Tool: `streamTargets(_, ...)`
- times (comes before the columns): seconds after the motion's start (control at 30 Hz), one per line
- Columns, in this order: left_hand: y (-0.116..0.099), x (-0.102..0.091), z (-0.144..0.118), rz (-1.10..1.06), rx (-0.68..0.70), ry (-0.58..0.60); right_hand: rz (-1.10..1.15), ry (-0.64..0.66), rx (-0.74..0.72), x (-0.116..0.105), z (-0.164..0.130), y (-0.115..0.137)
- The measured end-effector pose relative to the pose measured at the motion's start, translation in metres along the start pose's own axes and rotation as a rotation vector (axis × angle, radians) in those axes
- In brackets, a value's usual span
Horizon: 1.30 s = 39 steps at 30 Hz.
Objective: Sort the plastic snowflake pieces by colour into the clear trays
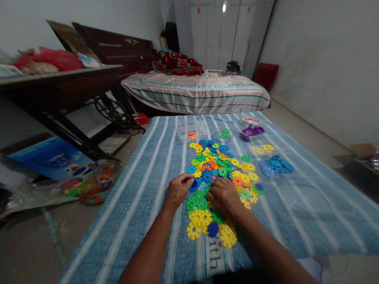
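A loose pile of notched plastic discs point(206, 175) in yellow, green, blue and orange spreads over the striped cloth. At the pile's left edge is my left hand point(179, 190), thumb and fingers pinched together beside a dark blue disc point(194, 186); whether it holds a disc is unclear. My right hand point(224, 193) reaches down onto the middle of the pile with its fingers curled, and its fingertips and anything under them are hidden. Green discs point(197, 202) lie between the hands. Nearer to me are yellow discs point(200, 217) and a dark blue one point(212, 229).
Clear plastic boxes stand behind and right of the pile, with orange discs point(192, 135), green discs point(225, 133), purple pieces point(252, 130), yellow discs point(263, 148) and blue discs point(277, 165). A transparent lid point(308, 197) lies at right. Beyond is a bed point(195, 94); a sewing table point(68, 77) is left.
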<state>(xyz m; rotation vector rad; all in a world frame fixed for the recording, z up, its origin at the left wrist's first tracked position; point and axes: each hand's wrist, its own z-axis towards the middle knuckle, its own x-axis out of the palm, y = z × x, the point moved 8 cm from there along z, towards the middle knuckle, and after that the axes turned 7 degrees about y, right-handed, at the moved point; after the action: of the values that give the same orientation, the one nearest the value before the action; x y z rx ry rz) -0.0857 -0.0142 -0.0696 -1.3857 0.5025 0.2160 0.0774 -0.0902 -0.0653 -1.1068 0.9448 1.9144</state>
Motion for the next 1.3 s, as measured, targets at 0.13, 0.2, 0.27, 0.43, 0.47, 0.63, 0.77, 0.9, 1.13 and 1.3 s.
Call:
streamTargets(0.13, 0.002, 0.0, 0.001, 0.004, 0.012, -0.001, -0.031, -0.012, 0.027, -0.005, 0.009, -0.004)
streamTargets(0.2, 0.001, 0.0, 0.001, -0.003, 0.017, 0.003, -0.043, -0.015, 0.06, -0.009, 0.018, -0.007)
streamTargets(0.27, 0.0, 0.0, 0.0, -0.009, 0.021, 0.009, -0.059, -0.003, 0.102, -0.012, 0.027, -0.009)
streamTargets(0.43, -0.001, -0.001, 0.0, -0.017, 0.016, 0.009, -0.115, 0.094, 0.226, -0.005, 0.038, -0.013)
streamTargets(0.47, -0.001, -0.001, -0.001, -0.018, 0.013, 0.01, -0.113, 0.108, 0.239, -0.003, 0.038, -0.014)
streamTargets(0.63, -0.001, 0.0, -0.001, 0.0, 0.007, 0.011, -0.062, 0.095, 0.268, 0.0, 0.033, -0.018)
streamTargets(0.77, -0.002, 0.0, 0.0, 0.003, 0.011, 0.017, -0.026, 0.053, 0.274, -0.001, 0.033, -0.02)
streamTargets(0.9, -0.001, 0.0, 0.0, 0.01, 0.002, 0.017, -0.029, 0.046, 0.289, -0.001, 0.033, -0.02)
streamTargets(1.13, -0.001, 0.0, 0.001, 0.01, 0.002, 0.014, 0.005, -0.003, 0.26, -0.003, 0.031, -0.022)
streamTargets(1.3, -0.002, 0.0, 0.001, 0.023, 0.011, 0.017, 0.122, -0.118, 0.169, -0.007, 0.028, -0.022)
